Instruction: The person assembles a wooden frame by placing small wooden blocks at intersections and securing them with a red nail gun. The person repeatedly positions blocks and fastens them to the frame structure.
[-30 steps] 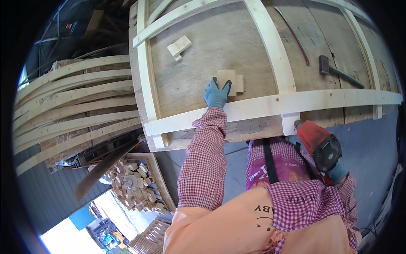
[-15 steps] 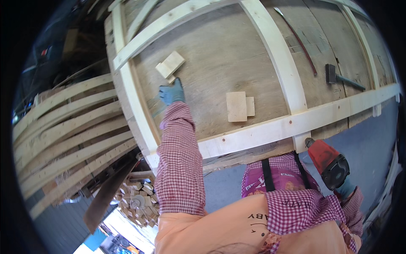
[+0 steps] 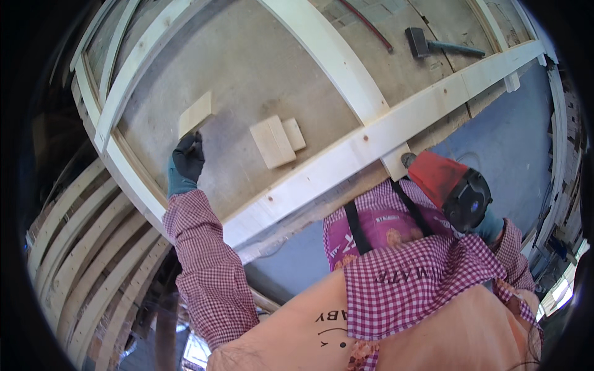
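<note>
Pale wooden block (image 3: 195,114) pinched at its near end by the gloved left hand (image 3: 187,162), within a timber frame (image 3: 322,176) on a bench (image 3: 238,74); the right hand (image 3: 490,227) holds a red-and-black power tool (image 3: 442,184) near the frame's edge.

The timber frame (image 3: 315,179) is pale planed softwood, smooth, matt and flecked with small brown knots. Beneath it, the worktop (image 3: 247,74) is dull, scuffed wooden sheet with a rougher edge. Inside the frame, the stepped block (image 3: 272,142) and the slanted block (image 3: 195,114) look like bare, unvarnished wood. Also inside it, the hammer (image 3: 433,47) has a dark, dull head that looks like metal, and the thin red bar (image 3: 371,26) has a slight sheen. On the frame's near side, the nail gun (image 3: 445,188) pairs a red housing with a black, plastic-looking cap; the checked sleeve (image 3: 213,266) is soft, wrinkled cloth, and the peach apron (image 3: 278,328) smoother fabric. Left of the frame, the slats (image 3: 102,263) are matt raw wood.
</note>
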Demonstrator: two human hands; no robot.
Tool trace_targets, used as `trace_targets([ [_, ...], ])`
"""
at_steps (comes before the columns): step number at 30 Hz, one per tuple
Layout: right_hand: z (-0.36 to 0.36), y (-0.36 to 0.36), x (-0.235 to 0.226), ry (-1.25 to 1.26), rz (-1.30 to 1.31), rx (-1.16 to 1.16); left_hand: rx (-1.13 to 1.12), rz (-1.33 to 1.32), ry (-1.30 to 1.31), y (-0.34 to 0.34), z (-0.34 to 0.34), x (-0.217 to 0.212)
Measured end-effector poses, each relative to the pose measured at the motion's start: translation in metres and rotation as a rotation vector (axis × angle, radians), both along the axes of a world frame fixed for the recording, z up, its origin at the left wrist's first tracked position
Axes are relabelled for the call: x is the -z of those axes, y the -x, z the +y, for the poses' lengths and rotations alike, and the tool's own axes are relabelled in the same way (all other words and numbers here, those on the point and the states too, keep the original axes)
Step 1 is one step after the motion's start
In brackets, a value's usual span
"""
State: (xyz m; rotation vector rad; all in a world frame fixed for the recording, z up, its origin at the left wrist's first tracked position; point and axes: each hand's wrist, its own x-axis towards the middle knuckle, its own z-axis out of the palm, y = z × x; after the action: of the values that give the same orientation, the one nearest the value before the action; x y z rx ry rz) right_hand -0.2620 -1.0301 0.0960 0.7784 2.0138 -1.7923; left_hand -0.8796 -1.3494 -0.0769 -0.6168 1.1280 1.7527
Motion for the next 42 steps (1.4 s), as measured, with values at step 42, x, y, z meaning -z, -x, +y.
trace_targets([
  [42,0.138,-0.029,0.01,-0.581,0.211,-0.687,-0.469,-0.17,0.152,-0.576,0.234,-0.011],
])
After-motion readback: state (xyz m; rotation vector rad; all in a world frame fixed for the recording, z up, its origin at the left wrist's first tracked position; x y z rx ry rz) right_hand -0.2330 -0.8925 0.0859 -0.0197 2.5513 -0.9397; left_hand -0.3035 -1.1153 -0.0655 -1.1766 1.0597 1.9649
